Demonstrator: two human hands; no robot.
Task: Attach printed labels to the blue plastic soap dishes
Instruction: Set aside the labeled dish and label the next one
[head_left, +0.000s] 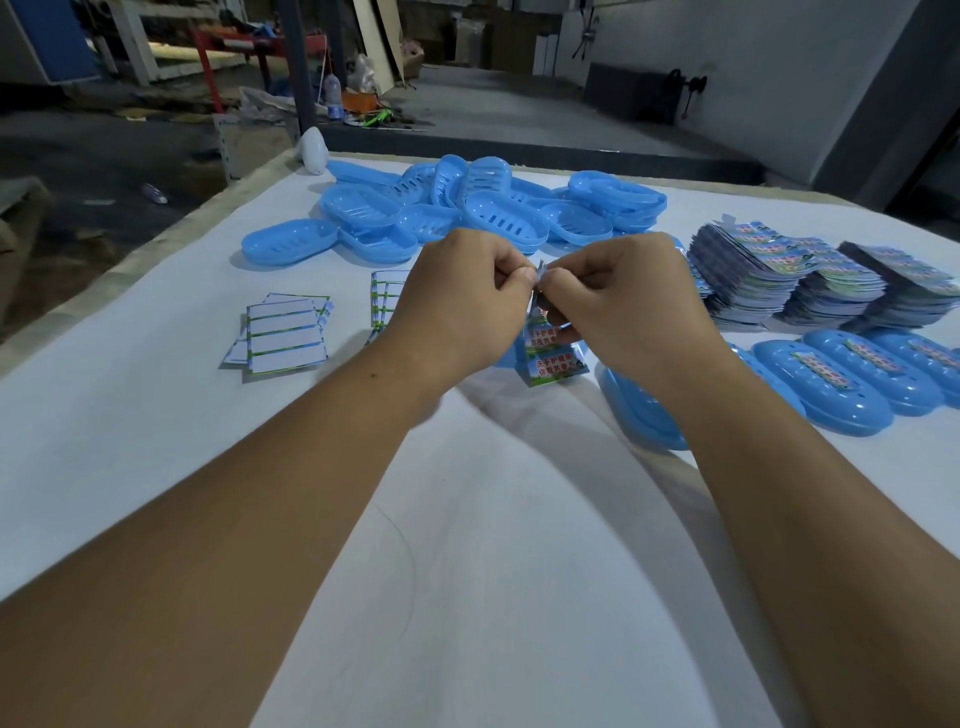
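My left hand (457, 301) and my right hand (623, 306) meet above the white table, both pinching the top of a printed label sheet (553, 353) that hangs down between them. A blue soap dish (644, 410) lies upside down just under my right wrist. To its right, a row of blue dishes (826, 389) lies bottom up with printed labels stuck on them. A loose pile of unlabelled blue dishes (467, 208) sits at the far side of the table.
Tall stacks of printed label sheets (810, 275) stand at the right. Emptied backing sheets (285, 332) lie at the left, with more (382, 304) behind my left hand. A white cloth (467, 519) covers the table. Beyond its far edge lies a cluttered workshop floor.
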